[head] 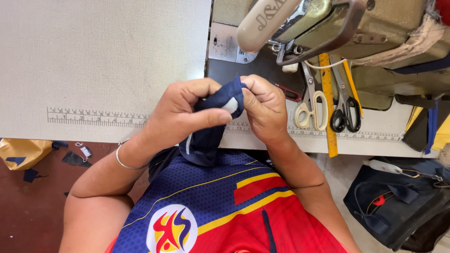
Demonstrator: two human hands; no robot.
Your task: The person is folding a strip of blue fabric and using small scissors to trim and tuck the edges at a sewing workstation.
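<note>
A big pale sewing table [103, 61] fills the top of the view, with a ruler strip [93, 117] printed along its front edge. Below it is a dark red floor [28, 206] with little cloth scraps [72, 159] and a yellow bag [21, 152] at the far left.

The left hand [180, 115] is in the middle, just above the table's edge. It has a thin silver bangle [124, 161] on the wrist. Its fingers are curled in tight and its thumb [206, 117] presses flat on a dark blue piece of cloth [211, 126]. The cloth is bunched up between both hands and hangs down toward the person's blue, red and yellow shirt [220, 211]. A small white tag [230, 105] peeks out of the cloth.

The right hand [265, 105] touches the cloth from the other side. Its fingers are bent closed and pinch the top of the cloth.

Further right lie cream-handled scissors [311, 105], a yellow ruler [329, 105] and black-handled scissors [346, 110]. Above them is the sewing machine [337, 23]. A dark blue bag [398, 206] sits on the floor at the far right.
</note>
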